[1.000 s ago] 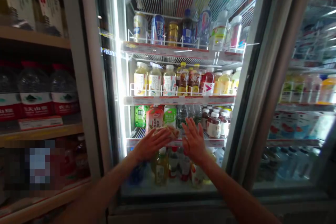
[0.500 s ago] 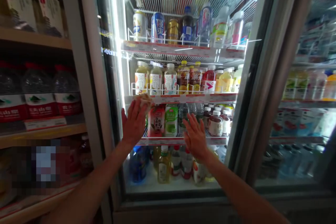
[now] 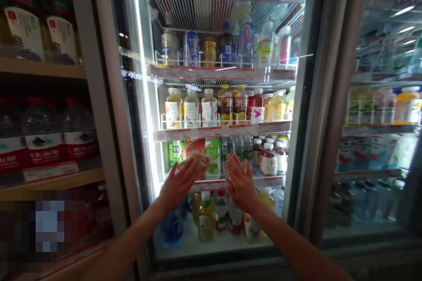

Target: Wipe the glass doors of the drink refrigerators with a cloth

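Observation:
My left hand (image 3: 177,185) lies over a light, crumpled cloth (image 3: 201,160) in front of the glass door (image 3: 231,249) of a lit drinks cooler. The cloth sticks out past my fingertips and is smeared by motion. My right hand (image 3: 241,184) is open beside it, fingers spread, palm toward the glass; it holds nothing. Whether the right palm touches the pane I cannot tell. Behind the glass, near the hands, are a green drink pack (image 3: 212,158), clear bottles (image 3: 228,145) and dark bottles with white caps (image 3: 268,160).
A vertical metal door frame (image 3: 325,109) stands on the right, with another drinks cooler beyond it. To the left, wooden shelves (image 3: 42,72) hold large bottles and red-labelled water bottles (image 3: 44,136). A patch at lower left is pixelated.
My left hand has moved right and down with the cloth, closer to my right hand. My right hand stays in nearly the same spot. The view has tilted up slightly.

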`<act>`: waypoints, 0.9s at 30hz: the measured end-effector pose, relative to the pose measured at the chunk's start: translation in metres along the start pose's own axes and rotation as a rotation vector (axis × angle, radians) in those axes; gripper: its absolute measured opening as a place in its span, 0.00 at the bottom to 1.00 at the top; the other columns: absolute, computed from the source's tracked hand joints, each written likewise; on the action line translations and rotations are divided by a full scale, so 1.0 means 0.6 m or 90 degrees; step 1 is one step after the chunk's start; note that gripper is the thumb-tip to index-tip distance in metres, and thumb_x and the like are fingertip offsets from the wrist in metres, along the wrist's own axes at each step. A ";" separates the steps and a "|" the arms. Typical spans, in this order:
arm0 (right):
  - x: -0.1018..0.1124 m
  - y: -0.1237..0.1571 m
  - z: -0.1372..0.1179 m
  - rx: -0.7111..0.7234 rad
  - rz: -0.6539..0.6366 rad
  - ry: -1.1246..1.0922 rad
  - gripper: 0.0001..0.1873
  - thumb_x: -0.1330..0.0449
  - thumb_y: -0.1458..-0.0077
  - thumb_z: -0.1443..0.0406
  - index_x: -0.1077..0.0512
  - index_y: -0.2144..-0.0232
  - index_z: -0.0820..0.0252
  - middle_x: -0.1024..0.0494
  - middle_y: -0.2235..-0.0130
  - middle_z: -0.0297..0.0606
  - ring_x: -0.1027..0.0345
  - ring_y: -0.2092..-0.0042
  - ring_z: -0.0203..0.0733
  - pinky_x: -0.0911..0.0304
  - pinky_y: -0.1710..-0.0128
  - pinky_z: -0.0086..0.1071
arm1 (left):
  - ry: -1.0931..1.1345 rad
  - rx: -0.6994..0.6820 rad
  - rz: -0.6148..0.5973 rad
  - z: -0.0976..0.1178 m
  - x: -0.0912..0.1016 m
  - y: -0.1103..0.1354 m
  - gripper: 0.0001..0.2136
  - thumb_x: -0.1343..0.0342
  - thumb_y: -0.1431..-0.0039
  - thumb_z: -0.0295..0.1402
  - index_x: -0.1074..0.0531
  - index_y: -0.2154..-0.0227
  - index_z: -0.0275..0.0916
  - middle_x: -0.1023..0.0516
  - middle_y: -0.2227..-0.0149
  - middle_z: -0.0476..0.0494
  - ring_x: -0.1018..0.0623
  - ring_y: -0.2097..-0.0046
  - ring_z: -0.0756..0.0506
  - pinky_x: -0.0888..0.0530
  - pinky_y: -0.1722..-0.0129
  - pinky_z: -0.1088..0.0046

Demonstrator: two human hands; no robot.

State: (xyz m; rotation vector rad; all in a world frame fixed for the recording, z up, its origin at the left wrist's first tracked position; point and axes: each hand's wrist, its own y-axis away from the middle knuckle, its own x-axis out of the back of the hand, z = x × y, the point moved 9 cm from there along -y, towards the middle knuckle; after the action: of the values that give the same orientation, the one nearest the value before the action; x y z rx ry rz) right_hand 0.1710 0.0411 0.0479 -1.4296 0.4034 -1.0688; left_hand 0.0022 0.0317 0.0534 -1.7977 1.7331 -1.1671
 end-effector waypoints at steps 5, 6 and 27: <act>0.010 0.004 0.013 -0.017 0.013 0.015 0.23 0.54 0.42 0.69 0.40 0.44 0.63 0.39 0.39 0.46 0.62 0.33 0.42 0.65 0.35 0.47 | -0.007 0.071 -0.005 -0.018 0.003 0.003 0.31 0.54 0.40 0.26 0.57 0.36 0.47 0.47 0.36 0.41 0.52 0.34 0.45 0.58 0.36 0.53; 0.011 0.005 0.019 -0.030 0.013 0.018 0.23 0.54 0.41 0.69 0.40 0.44 0.63 0.40 0.38 0.47 0.62 0.33 0.42 0.65 0.36 0.48 | -0.024 0.133 0.019 -0.034 0.008 0.003 0.32 0.53 0.41 0.26 0.59 0.36 0.45 0.50 0.36 0.39 0.53 0.34 0.43 0.57 0.36 0.51; 0.083 0.084 0.166 -0.101 0.020 0.109 0.32 0.53 0.41 0.68 0.55 0.36 0.56 0.47 0.35 0.43 0.58 0.34 0.45 0.59 0.37 0.49 | -0.009 0.004 0.041 0.064 -0.033 -0.201 0.27 0.54 0.43 0.23 0.46 0.40 0.42 0.45 0.36 0.42 0.56 0.33 0.44 0.59 0.35 0.56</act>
State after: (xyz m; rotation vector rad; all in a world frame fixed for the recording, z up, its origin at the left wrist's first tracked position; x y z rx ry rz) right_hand 0.2924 0.0517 0.0366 -1.4706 0.6435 -1.1580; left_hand 0.1102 0.0599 0.1165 -1.7290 1.7636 -1.1309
